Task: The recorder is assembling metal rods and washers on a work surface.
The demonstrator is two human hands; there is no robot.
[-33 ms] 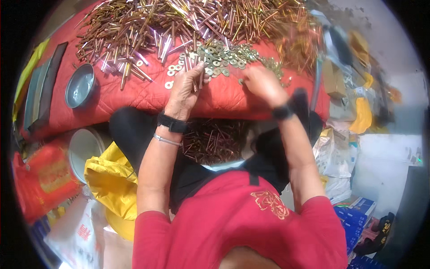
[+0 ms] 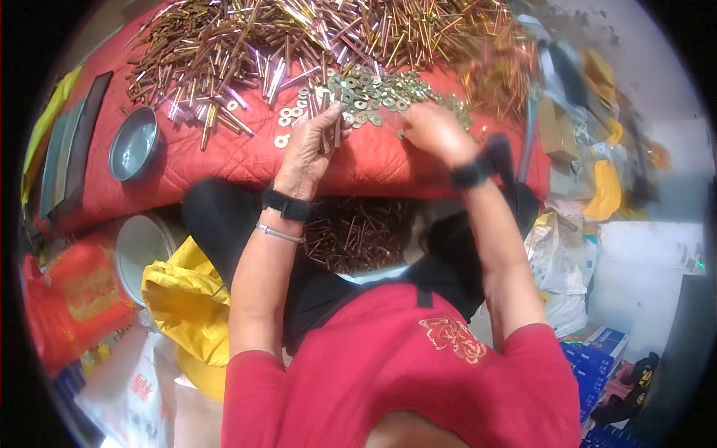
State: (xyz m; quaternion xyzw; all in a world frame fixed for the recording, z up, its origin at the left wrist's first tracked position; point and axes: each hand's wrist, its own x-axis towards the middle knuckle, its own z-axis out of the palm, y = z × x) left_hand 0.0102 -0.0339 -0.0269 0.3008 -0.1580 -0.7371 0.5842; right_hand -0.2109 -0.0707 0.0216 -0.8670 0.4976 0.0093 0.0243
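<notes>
My left hand (image 2: 314, 134) is closed round a small bunch of thin coppery metal rods (image 2: 326, 138), held upright over the front of the red quilted cloth (image 2: 224, 160). Just beyond it spreads a heap of flat brass-coloured washers (image 2: 364, 97), some lying loose near my thumb. My right hand (image 2: 435, 133) hovers at the near right side of the washers, slightly blurred. Its fingers are curled together, and what they pinch, if anything, is too small to make out. Behind the washers lies a big pile of similar metal rods (image 2: 246, 45).
A grey metal bowl (image 2: 134, 143) sits at the cloth's left. More rods (image 2: 355, 235) lie below, between my legs. A yellow cloth bag (image 2: 187, 291) and a white bucket (image 2: 146, 257) stand at left; blue boxes (image 2: 590, 366) and plastic bags (image 2: 560, 261) at right.
My right hand has shifted slightly left and away from me, toward the washers. The left hand stays in place with its rods.
</notes>
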